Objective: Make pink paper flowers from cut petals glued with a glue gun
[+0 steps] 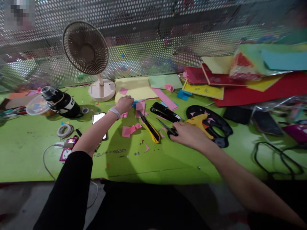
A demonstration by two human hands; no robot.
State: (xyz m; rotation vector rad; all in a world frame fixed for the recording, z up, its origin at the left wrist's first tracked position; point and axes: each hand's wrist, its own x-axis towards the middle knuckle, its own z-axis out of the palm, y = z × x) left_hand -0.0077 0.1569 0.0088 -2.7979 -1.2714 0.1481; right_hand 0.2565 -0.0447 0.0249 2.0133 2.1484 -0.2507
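Note:
My left hand (125, 104) is over the far middle of the green table, palm down, fingers bent and pressed together. Whatever it may pinch is hidden; a blue paper piece (135, 103) and pink scraps lie right at its fingertips. My right hand (189, 135) is closed around the black handles of the scissors (163, 123), whose blades point left. Between the hands lie a yellow utility knife (151, 129), a pink paper strip (140, 109) and a black stapler (165, 112). Nearer me are crumpled pink paper scraps (130, 130).
A fan (102, 91) and a black bottle (63, 103) stand at the back left. A tape roll (64, 130) and phone (104, 135) lie left. A black palette (224, 129) with a yellow glue gun (200, 123), stacked coloured sheets (259, 92) and a cable (275, 166) are right.

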